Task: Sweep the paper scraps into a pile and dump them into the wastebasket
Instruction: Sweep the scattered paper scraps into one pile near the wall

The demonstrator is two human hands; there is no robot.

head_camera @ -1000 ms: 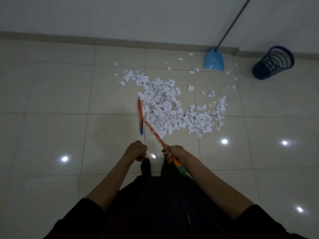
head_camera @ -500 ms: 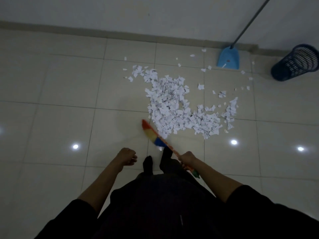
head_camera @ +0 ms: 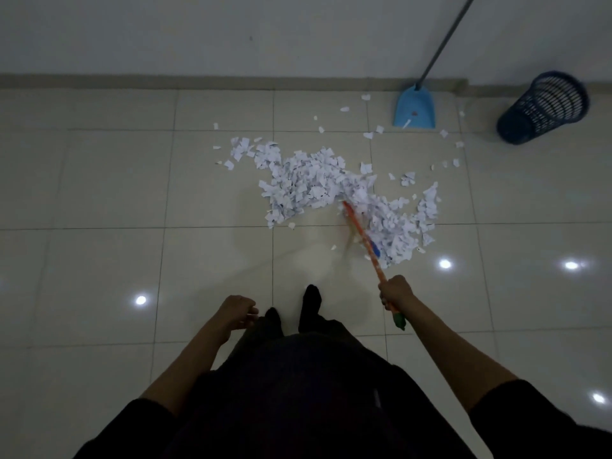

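Paper scraps (head_camera: 331,190) are risking flicking away beyond the broom (head_camera: 362,231), which the right hand (head_camera: 395,289) is gripping one-handed; the left hand (head_camera: 236,309) is hanging loosely curled.

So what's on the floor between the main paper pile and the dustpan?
In the head view, only a few loose scraps on bare tile separate the pile from the dustpan.

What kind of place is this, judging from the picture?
Probably an indoor room with little in view. The glossy tiled floor reflects ceiling lights, a plain wall meets it at a baseboard, and a blue dustpan and a mesh wastebasket stand by that wall.
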